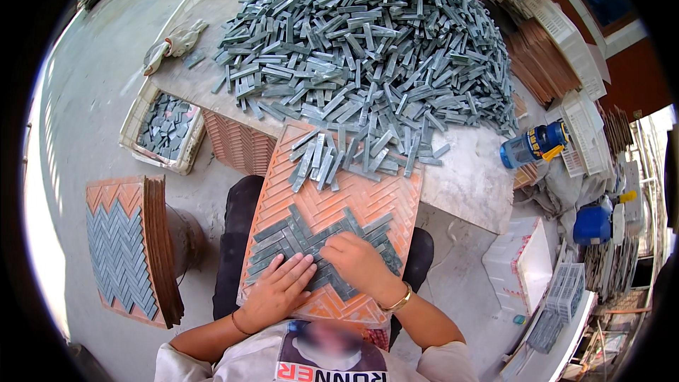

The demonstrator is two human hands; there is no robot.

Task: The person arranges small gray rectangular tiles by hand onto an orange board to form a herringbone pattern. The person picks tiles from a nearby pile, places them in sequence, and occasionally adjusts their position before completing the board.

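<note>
An orange mould tray (283,170) with herringbone grooves lies across my lap, its far end at the table. Grey-green stone strips (279,237) fill the middle of its grooves in a zigzag pattern. My left hand (279,288) rests flat on the near left part of the pattern, fingers stretched out. Over the pattern's right half, my right hand (357,262) is closed with curled fingertips near the strips; whatever is in them is hidden. A small loose heap of strips (322,159) lies on the tray's far end.
A large pile of stone strips (375,42) covers the table (470,177). At left stand a stack of trays (155,255) topped by a filled one, and a white crate (187,159) of stone pieces. A blue bottle (527,147) and a white box (516,265) are at right.
</note>
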